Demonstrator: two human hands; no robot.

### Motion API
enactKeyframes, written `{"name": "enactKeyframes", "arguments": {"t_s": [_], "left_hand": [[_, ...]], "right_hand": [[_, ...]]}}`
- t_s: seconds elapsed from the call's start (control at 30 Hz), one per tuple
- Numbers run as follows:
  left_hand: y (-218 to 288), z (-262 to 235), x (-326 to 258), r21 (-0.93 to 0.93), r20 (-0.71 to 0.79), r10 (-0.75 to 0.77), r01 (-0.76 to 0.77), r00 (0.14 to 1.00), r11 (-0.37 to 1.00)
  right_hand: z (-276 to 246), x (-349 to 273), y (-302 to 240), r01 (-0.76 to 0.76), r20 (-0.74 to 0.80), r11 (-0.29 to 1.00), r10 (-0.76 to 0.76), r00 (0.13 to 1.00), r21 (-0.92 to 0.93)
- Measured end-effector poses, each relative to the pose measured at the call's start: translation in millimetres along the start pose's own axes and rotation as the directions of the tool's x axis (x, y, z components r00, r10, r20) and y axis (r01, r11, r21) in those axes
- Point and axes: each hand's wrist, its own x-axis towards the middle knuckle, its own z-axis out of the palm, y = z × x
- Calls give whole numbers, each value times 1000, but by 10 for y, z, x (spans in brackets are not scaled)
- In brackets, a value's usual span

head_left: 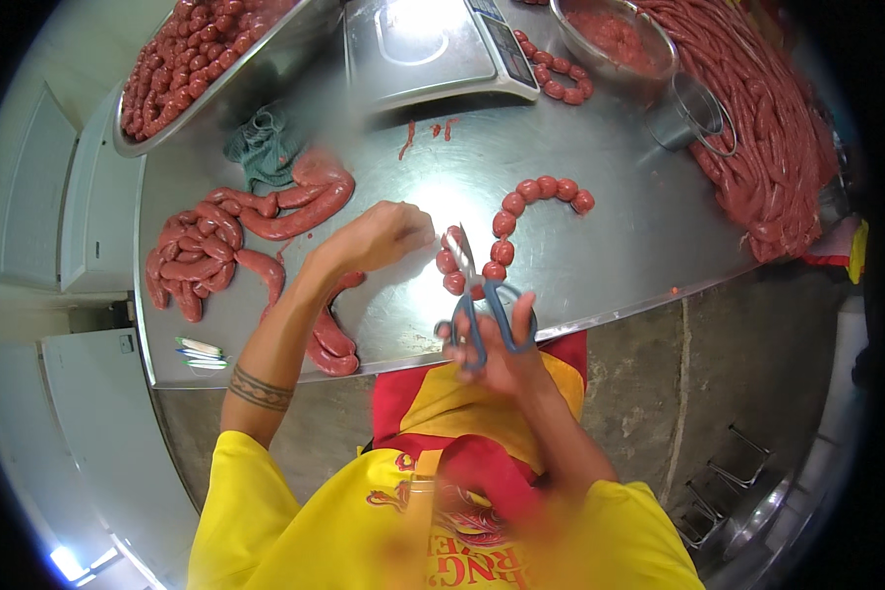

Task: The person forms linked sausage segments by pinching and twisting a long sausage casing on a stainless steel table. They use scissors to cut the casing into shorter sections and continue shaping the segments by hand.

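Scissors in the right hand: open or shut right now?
Open. The scissors in the right hand show their blades spread apart at the end of the sausage string, which the left hand holds.

A sausage chain (521,221) lies right of sausage coils (226,246), scale (423,44) apparently behind them.

Person's wearing a bright yellow tee (265,521) with short sleeves, filling the bottom of the frame. There's a red and dark printed graphic (433,511) across the chest, lower centre. Over it sits a red apron or cloth (403,398) with a yellow panel, bunched up near the middle. The left forearm (265,364) has a dark banded tattoo (259,388) wrapped around it, left of centre. Both arms are bare below the sleeves, no gloves, no watch showing.
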Motion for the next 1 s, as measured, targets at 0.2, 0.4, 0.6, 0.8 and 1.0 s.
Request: {"name": "enactKeyframes", "arguments": {"t_s": [0.2,0.4,0.6,0.8,1.0], "left_hand": [[-74,-41,-391,-72,-60,-139,135,988,988],[-657,-583,-1383,200,-314,-513,583,799,787],[-529,-369,-983,262,-629,-234,485,741,834],[484,892,730,-270,-119,-700,655,704,705],[606,962,1087,-781,423,-587,606,691,150]], "right_hand": [[-366,168,-385,154,123,987,-159,980,46],[-482,-1175,-1499,-175,-370,342,-674,640,-923],[-1034,-1540,-2453,-762,-124,-280,-897,424,-584],[-1048,-1260,-2456,-519,245,-478,-857,454,-709],[-752,-1891,-1360,156,-176,537,-516,838,-829]]}}
